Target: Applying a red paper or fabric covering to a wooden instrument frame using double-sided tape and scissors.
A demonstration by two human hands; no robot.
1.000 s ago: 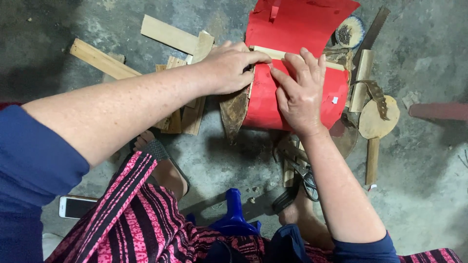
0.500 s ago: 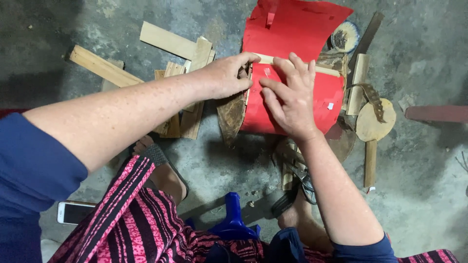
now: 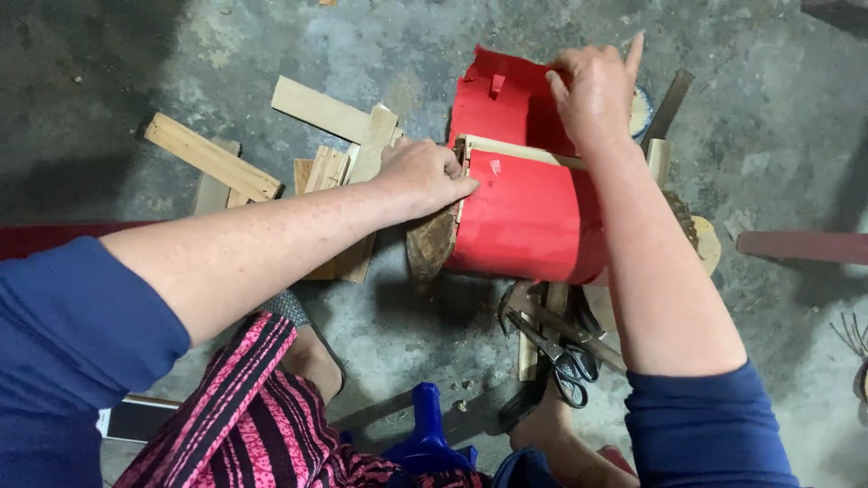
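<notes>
Concrete floor; red paper partly arm-covered

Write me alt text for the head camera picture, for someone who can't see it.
Seen from above, a left hand presses red paper over a wooden form while the right hand lifts the paper's far flap. Wood strips and scissors lie on the concrete floor.

Red paper sheet: wrapped over my wood frame, far flap loose, on concrete floor.
</notes>
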